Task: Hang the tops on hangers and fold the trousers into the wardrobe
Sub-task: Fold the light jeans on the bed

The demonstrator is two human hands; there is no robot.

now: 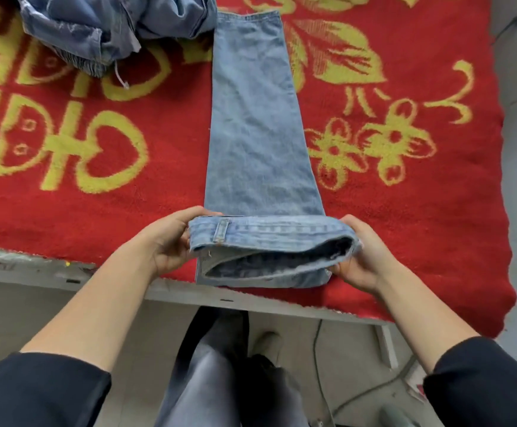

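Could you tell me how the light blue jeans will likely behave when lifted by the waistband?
The jeans will probably flop: the lifted waistband sags open between the left hand and right hand. The denim looks thick, so likely fairly heavy. The fuzzy blanket should keep them from sliding.

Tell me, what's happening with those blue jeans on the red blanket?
A person is folding a pair of jeans laid lengthwise on a red and yellow blanket over a table. The left hand and the right hand each grip one side of the waistband at the near edge, lifted up, while the legs stretch away flat. A crumpled heap of denim clothes lies at the far left.
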